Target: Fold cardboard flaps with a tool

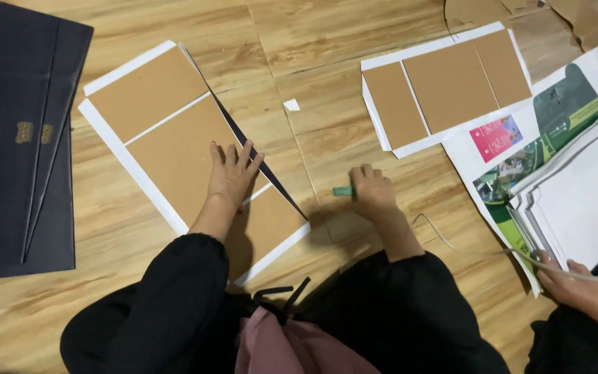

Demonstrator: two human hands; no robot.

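- Wooden floor (327,41) serves as work surface.
- Left hand (232,174), fingers spread, presses flat on brown card panels (195,149) backed with white paper.
- Right hand (374,192) closed around a green tool (342,191), resting on the floor just beside the panels.
- Step judged: holding the sheet steady; the tool must next meet its edge.

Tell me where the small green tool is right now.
In the head view, the small green tool lies on the wooden floor in the right hand, just right of the brown board sheet under the left hand.
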